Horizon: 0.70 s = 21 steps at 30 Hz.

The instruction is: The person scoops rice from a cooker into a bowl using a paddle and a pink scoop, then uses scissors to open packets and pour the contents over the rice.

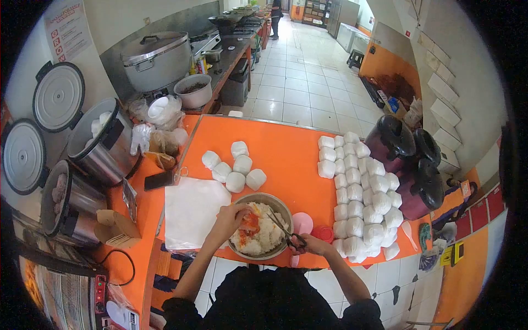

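A metal bowl (pixel 289 215) of white rice (pixel 269 234) stands at the table's front edge before me. My left hand (pixel 231 221) is closed on a small clear packet (pixel 249 221) with red-orange contents, held over the rice; some orange-red colour shows on the rice below it. Gripped by their dark handles in my right hand (pixel 312 245) are scissors (pixel 280 223), their blades pointing over the bowl toward the packet. Beside the bowl, near my right hand, lie a pink scoop (pixel 302 223) and a red round item (pixel 325 234).
Many white wrapped bundles (pixel 355 192) are stacked at right, with several more (pixel 235 181) beyond the bowl. White paper sheets (pixel 192 212) lie at left, near a dark phone (pixel 159 180). Open rice cookers (pixel 102 143) stand farther left; dark lidded pots (pixel 421 187) stand at right.
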### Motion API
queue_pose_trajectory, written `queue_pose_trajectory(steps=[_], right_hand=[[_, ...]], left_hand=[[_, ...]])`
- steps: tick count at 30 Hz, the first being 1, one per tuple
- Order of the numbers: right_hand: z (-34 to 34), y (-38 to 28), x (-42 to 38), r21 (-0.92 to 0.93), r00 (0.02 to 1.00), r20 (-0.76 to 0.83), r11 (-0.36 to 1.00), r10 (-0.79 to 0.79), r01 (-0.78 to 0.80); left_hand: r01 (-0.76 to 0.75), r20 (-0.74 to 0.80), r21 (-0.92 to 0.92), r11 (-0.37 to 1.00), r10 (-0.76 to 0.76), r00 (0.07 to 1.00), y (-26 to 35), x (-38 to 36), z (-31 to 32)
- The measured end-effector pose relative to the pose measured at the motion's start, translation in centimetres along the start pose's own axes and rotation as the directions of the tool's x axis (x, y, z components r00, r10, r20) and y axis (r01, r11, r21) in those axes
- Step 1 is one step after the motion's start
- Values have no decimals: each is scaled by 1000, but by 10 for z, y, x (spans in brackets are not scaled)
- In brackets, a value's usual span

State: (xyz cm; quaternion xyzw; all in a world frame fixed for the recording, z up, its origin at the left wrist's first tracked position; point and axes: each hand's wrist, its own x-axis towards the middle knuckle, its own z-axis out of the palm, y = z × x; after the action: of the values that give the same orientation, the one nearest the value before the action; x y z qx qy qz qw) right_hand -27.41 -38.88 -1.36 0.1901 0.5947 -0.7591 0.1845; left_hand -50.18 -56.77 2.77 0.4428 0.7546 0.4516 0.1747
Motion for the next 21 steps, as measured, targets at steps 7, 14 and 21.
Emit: queue_pose_trajectory(steps=[7, 14, 21], right_hand=[[-32, -8, -11, -502, 883, -469, 832, -33, -236], [-77, -5, 8, -708, 656, -674, 551, -340, -441], [-122, 42, 64, -715, 500, -692, 404, -520, -570]], left_hand=[[118, 61, -2, 993, -118, 991, 1, -8, 0], [43, 5, 60, 997, -43, 999, 0, -18, 4], [39, 26, 48, 998, -41, 999, 16, -22, 3]])
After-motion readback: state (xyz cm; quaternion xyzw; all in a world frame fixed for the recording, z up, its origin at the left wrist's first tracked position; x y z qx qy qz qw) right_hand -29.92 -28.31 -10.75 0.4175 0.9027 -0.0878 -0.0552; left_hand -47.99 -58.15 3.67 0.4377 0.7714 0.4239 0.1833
